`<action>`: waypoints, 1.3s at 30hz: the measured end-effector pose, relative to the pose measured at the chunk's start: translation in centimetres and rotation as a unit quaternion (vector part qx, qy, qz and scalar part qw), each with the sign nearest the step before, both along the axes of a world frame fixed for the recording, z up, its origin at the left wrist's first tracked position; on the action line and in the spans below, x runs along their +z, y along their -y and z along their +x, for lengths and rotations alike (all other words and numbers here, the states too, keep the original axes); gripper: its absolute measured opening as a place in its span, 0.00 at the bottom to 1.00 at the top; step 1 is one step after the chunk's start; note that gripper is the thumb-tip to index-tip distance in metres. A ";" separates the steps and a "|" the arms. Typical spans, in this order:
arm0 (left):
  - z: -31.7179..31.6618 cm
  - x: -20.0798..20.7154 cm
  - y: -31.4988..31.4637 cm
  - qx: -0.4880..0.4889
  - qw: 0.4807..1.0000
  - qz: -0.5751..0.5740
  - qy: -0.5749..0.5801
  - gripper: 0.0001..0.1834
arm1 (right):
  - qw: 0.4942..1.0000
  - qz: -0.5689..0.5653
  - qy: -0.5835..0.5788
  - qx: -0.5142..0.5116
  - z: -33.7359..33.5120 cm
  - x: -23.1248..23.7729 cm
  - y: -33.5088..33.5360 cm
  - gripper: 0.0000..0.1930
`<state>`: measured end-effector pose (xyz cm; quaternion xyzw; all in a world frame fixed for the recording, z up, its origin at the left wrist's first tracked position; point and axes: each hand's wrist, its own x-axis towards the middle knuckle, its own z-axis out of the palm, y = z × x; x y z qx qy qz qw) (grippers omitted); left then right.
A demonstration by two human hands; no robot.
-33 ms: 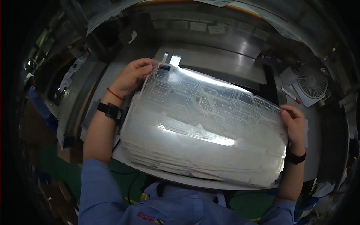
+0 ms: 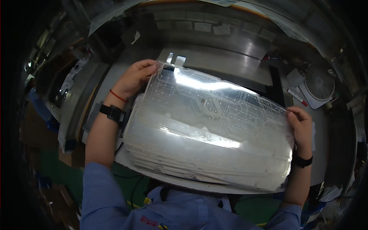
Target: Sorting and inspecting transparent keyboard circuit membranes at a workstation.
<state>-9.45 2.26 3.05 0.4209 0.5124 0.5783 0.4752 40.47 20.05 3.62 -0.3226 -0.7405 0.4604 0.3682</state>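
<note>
Pinching clear rectangular plastic sheet with printed circuit traces (image 2: 214, 103) by far corners, with left hand (image 2: 138, 77) at left, right hand (image 2: 301, 124) at right, long axis crosswise, right end nearer body, over stacked clear sheets (image 2: 230, 168) along near edge of light-grey counter (image 2: 122, 156).

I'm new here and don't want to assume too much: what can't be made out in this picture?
Head view: some lines on the top clear, flat plastic sheet, washed out by bright glare.
Head view: how many layers the translucent plastic stack holds; its edges overlap and blur together.
Head view: any writing on the pale rectangular papers at the back; too small and dim.
Head view: the rest of the blue fabric shirt, cut off by the lower edge.
</note>
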 end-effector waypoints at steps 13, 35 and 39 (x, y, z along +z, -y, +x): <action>-0.7 -0.4 -0.4 0.063 0.998 0.008 -0.029 0.10 | 0.986 -0.110 -0.110 -0.051 -0.7 0.5 0.0 0.11; 0.4 0.5 -0.2 0.083 0.995 0.005 -0.045 0.18 | 0.985 -0.035 -0.150 -0.074 -0.4 -0.1 -0.4 0.14; 0.1 0.4 -0.4 0.054 0.995 -0.045 -0.067 0.17 | 0.986 -0.031 -0.148 -0.068 0.3 -0.3 -1.0 0.17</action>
